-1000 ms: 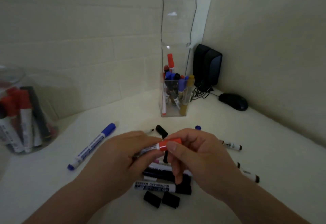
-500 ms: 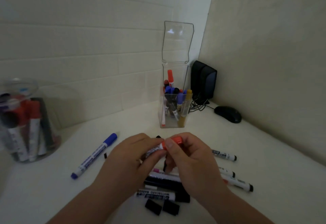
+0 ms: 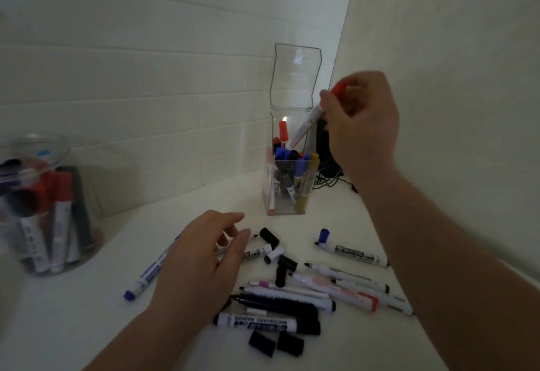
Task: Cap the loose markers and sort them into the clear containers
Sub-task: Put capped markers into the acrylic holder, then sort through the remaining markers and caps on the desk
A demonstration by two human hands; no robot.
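Note:
My right hand (image 3: 361, 125) holds a thin red-capped marker (image 3: 309, 121) tilted, tip down, over the open top of the tall clear box (image 3: 285, 195), which has several slim markers inside and its lid flipped up. My left hand (image 3: 201, 259) hovers open, fingers apart, over the loose pile on the white desk, just left of a thin black-tipped marker (image 3: 257, 251). Several uncapped markers (image 3: 344, 286) and loose black caps (image 3: 274, 343) lie scattered. A blue marker (image 3: 146, 278) lies partly under my left hand.
A round clear jar (image 3: 43, 210) with several thick red and black markers stands at the left edge. A black speaker (image 3: 323, 143) and cables sit behind the tall box in the corner. Walls close off the back and right.
My hands have parted. The right hand lifted the capped red marker up to the tall box's opening; the left hand let go and dropped over the pile.

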